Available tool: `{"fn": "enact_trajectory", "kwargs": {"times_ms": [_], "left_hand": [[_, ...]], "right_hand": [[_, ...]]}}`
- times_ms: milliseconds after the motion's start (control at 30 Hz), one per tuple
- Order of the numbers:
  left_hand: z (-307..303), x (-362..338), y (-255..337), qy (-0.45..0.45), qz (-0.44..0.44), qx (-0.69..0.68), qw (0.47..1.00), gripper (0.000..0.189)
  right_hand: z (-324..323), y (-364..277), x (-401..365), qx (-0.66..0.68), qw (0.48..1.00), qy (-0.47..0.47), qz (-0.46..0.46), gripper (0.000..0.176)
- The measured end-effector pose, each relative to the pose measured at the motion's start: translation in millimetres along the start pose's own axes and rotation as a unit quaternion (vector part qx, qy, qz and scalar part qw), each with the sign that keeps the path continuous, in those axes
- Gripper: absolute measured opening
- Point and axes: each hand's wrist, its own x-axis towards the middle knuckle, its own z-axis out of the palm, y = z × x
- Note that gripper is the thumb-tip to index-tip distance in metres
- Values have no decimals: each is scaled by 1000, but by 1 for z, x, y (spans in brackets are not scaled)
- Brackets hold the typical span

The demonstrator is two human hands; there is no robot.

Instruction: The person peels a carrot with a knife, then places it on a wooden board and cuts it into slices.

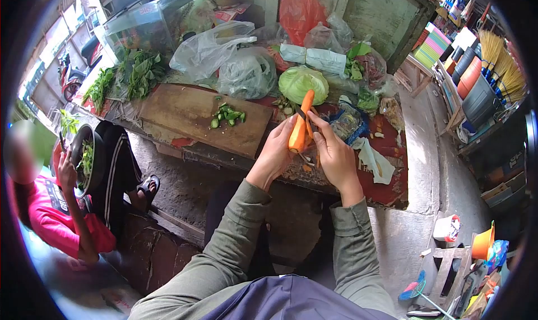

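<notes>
My left hand [273,154] is closed around a carrot [298,135] that points away from me, tilted up over the table's front edge. The near part of the carrot is bright orange and smooth. Against its right side, my right hand [338,154] has its fingers closed. A narrow orange piece shows between the hands, and a small dark piece crosses the carrot; what my right fingers grip is mostly hidden. Just beyond the carrot's tip sits a pale green cabbage [303,85]. Orange scraps lie on the table below my hands.
Chopped green pieces [228,116] lie on a wooden board [185,115]. Leafy greens [144,76], plastic bags [246,73] and a red bag [304,14] line the back. At left, a person in pink [73,219] holds a bowl of greens [87,160].
</notes>
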Motion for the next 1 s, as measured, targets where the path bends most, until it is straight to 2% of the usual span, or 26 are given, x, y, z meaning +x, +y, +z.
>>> {"fn": "enact_trajectory", "kwargs": {"times_ms": [167,233,367,467,533,667,733,833,1000], "left_hand": [[3,0,-1,23,16,-7,1000,42],[-3,1,1,8,19,19,1000,42],[0,1,2,15,44,39,998,40],[0,1,2,15,42,39,998,40],[0,0,4,3,47,41,998,40],[-5,2,-3,6,31,57,998,39],[-4,3,-6,14,16,31,999,35],[-1,2,-8,4,6,11,1000,36],[-2,2,-7,-14,3,4,1000,37]], "right_hand": [[2,2,-3,5,1000,22,-2,47],[-3,-3,-5,5,998,-57,39,50],[-4,-6,-4,-39,997,-64,31,51],[-3,-6,-3,-70,996,-51,21,51],[1,-4,-4,-83,996,-10,-22,50],[1,-2,-2,-92,995,12,-23,50],[-3,-9,0,-96,995,-23,28,51],[-3,-7,3,-150,987,-39,42,53],[3,-1,3,-124,992,0,27,48]]}}
